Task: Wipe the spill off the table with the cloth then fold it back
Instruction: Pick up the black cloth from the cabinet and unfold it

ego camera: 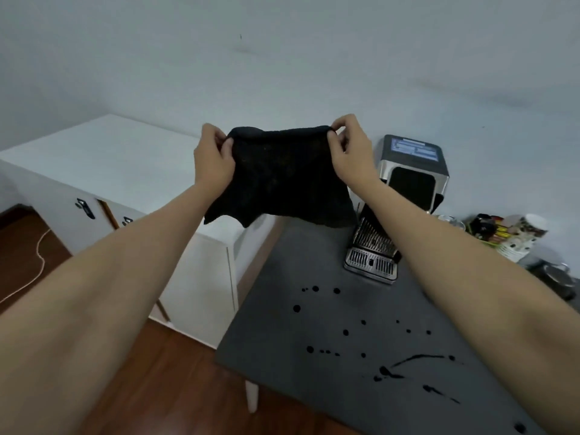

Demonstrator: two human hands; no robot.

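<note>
A black cloth (pixel 279 180) hangs spread out in the air, above the far end of the dark grey table (pixel 276 277). My left hand (pixel 213 158) pinches its upper left corner and my right hand (pixel 351 149) pinches its upper right corner. The cloth's lower edge dangles free. A dark spill (pixel 389 370) of drops and streaks lies on the table's near half, below and apart from the cloth.
A steel coffee machine (pixel 408 183) with a drip tray (pixel 370 265) stands at the table's far right. Cups and clutter (pixel 514 237) sit further right. A white cabinet (pixel 125 171) stands left of the table, over a wooden floor (pixel 150 387).
</note>
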